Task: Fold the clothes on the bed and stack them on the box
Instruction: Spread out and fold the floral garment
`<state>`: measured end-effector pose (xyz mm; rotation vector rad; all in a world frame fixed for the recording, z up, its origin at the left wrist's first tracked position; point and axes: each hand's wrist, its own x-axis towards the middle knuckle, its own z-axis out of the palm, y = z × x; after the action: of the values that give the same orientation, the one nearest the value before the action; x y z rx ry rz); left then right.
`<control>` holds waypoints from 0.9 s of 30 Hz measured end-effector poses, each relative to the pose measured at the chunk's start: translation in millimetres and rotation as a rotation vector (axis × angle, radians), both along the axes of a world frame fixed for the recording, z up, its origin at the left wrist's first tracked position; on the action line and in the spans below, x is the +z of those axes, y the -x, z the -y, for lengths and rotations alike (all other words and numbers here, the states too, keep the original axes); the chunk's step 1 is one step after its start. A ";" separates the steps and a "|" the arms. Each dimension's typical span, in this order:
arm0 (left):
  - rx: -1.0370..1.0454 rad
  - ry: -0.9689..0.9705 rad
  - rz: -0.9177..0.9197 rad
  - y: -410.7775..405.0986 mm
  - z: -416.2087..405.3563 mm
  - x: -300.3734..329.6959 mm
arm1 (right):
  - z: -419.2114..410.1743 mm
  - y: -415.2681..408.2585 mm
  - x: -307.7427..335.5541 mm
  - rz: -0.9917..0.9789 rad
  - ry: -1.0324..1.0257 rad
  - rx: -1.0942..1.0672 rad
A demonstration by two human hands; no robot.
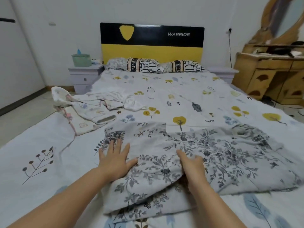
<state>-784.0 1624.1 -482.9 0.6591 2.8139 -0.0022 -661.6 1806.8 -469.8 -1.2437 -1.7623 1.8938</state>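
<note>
White walls back a bed [189,96] whose sheet is printed with leaves and small trees, under a black and yellow headboard [152,44] at upper centre. Across the lower middle of the frame lies a grey floral garment [205,153], partly folded and spread flat on the sheet. At lower left of it, the left hand [115,160] presses down with fingers straight and splayed wide. At lower centre, the right hand [192,168] rests on the same cloth with its fingers curled into a fold; whether it truly grips is unclear. Another pale printed garment [92,109] lies crumpled at middle left, well apart.
</note>
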 end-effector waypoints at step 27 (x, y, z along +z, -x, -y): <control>0.024 -0.192 -0.029 59.6 -27.2 -45.2 | -52.5 41.9 -42.7 0.745 -1.108 0.678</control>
<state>-843.6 1651.3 -528.1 0.6706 2.8735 0.2681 -703.5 1859.3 -512.5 -0.9359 -3.1833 0.2301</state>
